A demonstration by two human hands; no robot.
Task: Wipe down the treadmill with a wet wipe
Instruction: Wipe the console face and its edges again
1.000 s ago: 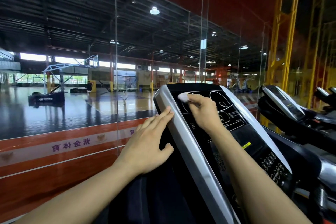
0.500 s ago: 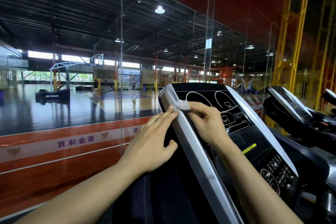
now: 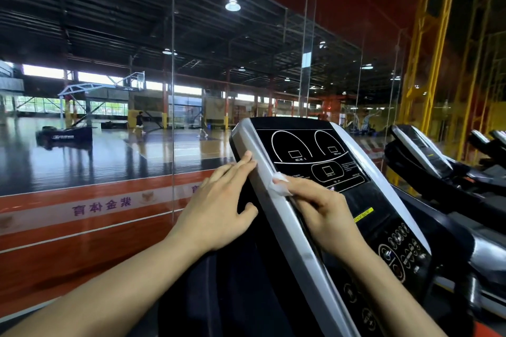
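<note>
On the console's (image 3: 315, 161) silver edge, the right hand (image 3: 325, 216) pinches the wipe (image 3: 279, 186), the left hand (image 3: 219, 208) lies flat; drips could reach the buttons (image 3: 402, 249).

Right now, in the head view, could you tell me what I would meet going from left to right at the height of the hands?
Orange court barrier → left hand → silver console edge → wet wipe → right hand → yellow sticker → neighbouring treadmill.

Glass wall (image 3: 172, 90); glossy court floor (image 3: 109, 159); basketball hoop (image 3: 137, 81); ceiling lamp (image 3: 232, 5); yellow frame (image 3: 427, 63).
</note>
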